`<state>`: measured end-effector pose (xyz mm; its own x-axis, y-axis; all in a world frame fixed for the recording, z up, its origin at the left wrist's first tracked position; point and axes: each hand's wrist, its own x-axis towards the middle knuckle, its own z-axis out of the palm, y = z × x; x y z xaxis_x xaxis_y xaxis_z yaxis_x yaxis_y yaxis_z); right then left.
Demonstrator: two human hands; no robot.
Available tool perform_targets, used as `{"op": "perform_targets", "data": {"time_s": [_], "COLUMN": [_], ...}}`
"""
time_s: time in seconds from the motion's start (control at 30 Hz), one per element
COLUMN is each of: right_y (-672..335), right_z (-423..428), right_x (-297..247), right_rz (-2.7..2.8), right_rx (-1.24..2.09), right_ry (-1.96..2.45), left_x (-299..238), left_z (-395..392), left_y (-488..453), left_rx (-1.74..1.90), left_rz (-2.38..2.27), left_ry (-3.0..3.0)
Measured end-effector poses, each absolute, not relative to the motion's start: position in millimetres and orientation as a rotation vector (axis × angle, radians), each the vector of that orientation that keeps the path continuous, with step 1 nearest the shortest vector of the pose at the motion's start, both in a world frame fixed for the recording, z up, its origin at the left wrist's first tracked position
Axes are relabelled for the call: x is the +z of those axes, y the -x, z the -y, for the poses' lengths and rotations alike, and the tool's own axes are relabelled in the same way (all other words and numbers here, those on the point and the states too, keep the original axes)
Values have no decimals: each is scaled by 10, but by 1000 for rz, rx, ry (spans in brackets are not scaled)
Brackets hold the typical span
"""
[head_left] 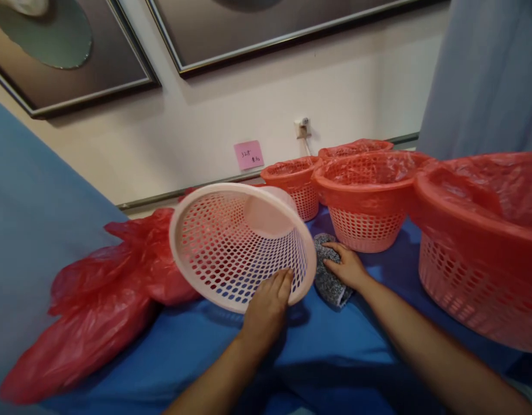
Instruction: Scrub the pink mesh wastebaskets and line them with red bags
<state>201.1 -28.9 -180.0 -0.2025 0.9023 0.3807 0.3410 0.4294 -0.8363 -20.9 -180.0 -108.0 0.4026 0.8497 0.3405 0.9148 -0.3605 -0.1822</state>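
Observation:
A pale pink plastic basket (244, 248) with a perforated wall is tilted on its side, its mouth turned towards me and its inside bare. My left hand (270, 297) is closed over the near rim, fingers inside and thumb hidden. Just right of the basket, my right hand (346, 265) grips a dark grey speckled cloth (328, 279), bunched or folded, with a pale edge at its lower end. Some of its fingertips are hidden in the cloth. Both hands are low over the blue-covered table (335, 340).
Red-lined baskets stand at right: a large near one (477, 253), a middle one (369, 202) and smaller ones behind (294, 184). A red plastic bag heap (105, 288) lies left. Behind are a wall with a pink note (249, 155), a socket (302, 128) and framed pictures (291, 29).

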Motion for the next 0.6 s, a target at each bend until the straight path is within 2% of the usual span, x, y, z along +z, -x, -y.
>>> {"op": "perform_targets", "data": {"time_s": [0.1, 0.2, 0.47, 0.6], "right_y": [-2017, -2035, -2147, -2232], "right_z": [304, 301, 517, 981], "right_x": [-1793, -1797, -1850, -1867], "right_rz": [1731, 1666, 1556, 1482], "right_rx": [739, 712, 692, 493], "right_ry": [1047, 1088, 1377, 1355], "left_x": [-1124, -1184, -1209, -1106], "left_z": [1685, 1564, 1368, 1351], "left_y": [101, 29, 160, 268], "left_rx": [78, 224, 206, 135], "left_rz": [1750, 1865, 1876, 1823], "left_ry": [2217, 2145, 2239, 2336]}}
